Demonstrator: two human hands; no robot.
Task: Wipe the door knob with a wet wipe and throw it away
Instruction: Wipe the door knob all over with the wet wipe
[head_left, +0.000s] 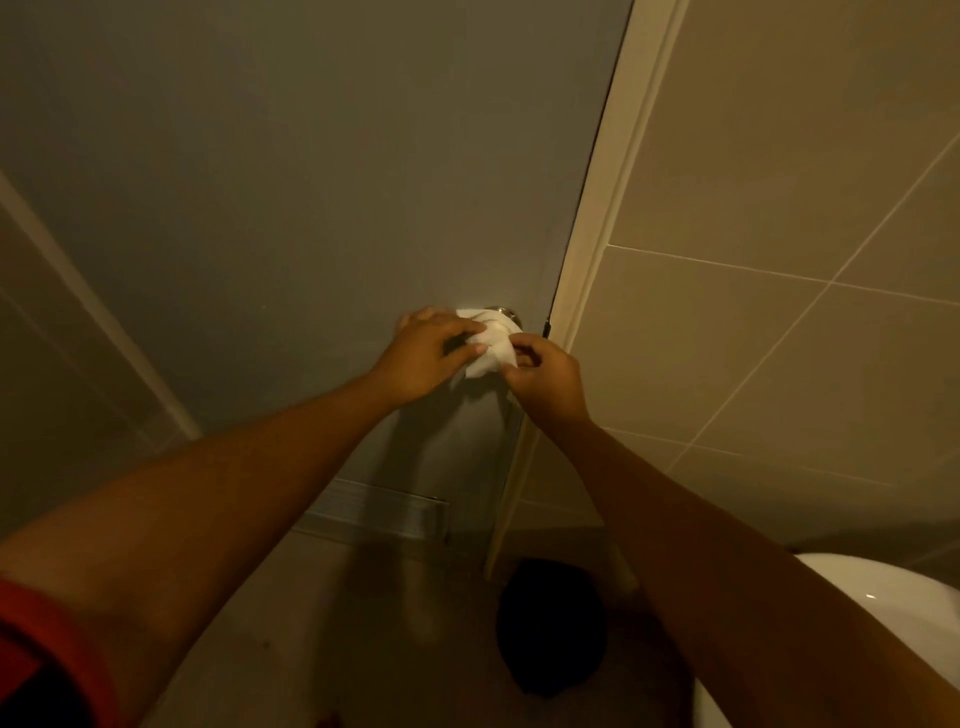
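A white wet wipe (491, 343) is draped over a round metal door knob (503, 312) on a grey door (291, 182). Only the knob's top rim shows above the wipe. My left hand (431, 353) grips the wipe's left side against the knob. From the right, my right hand (543, 376) pinches the wipe's lower edge with its fingertips. Both forearms reach up from the bottom of the view.
A cream door frame (602, 223) runs beside the knob, with beige wall tiles (779, 208) to the right. A dark round bin (553, 629) sits on the floor below. A white ceramic fixture (883, 597) is at the lower right. A metal vent strip (379, 512) crosses the door's bottom.
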